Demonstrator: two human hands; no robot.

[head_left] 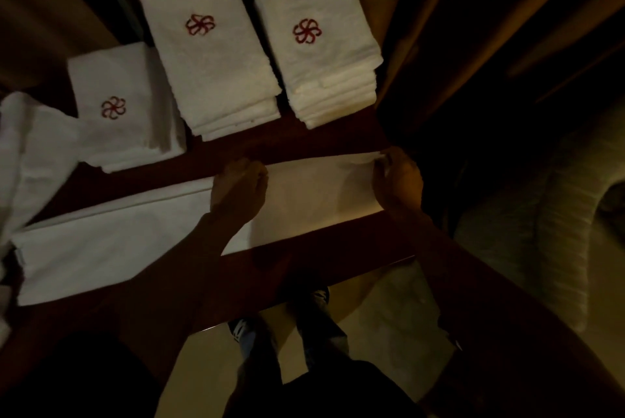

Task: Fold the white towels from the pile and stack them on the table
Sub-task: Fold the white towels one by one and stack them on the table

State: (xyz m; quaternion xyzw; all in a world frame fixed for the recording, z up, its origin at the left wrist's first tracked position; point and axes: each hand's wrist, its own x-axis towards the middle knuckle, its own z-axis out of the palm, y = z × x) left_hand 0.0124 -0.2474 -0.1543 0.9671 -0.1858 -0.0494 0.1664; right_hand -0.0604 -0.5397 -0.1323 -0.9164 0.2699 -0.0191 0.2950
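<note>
Long towel flat, both hands on its far edge

The towel (118, 242) lies on the table (304, 262) just on my side of the middle stack (209, 56), with its long axis running near-left to far-right. My right hand (397, 181) is at the end right of that stack, fingers pinching the far corner. My left hand (238, 189) sits about halfway along, in front of the stack, fingers curled round the far edge. The loose pile (30, 154) is way left of the stack. I reckon the fold goes lengthwise, so the right hand does the travelling.

White towel (118, 242) flat, lengthwise-folded
</note>
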